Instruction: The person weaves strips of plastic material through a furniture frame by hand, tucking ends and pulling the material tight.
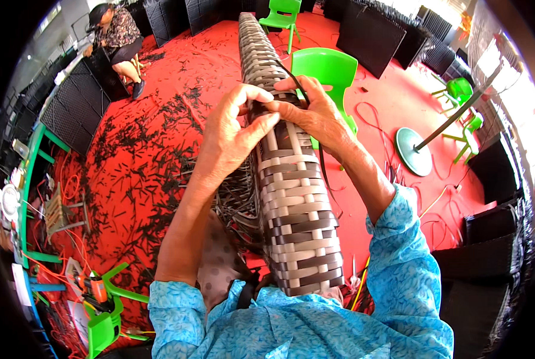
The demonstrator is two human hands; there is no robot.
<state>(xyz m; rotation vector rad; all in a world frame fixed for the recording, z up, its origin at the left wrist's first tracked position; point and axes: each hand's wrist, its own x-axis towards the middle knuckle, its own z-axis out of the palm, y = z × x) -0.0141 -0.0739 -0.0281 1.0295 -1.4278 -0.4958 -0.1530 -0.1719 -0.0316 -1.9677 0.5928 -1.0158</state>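
Woven panel (pixel 297 227) lower end hidden behind sleeves; strap (pixel 324 167) end unclear.

Bright daylight — sharp centre, fisheye-bent dark rim

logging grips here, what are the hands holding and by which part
Both hands pinch a dark weaving strip against the woven frame: left hand and right hand grip it near where it enters the weave.
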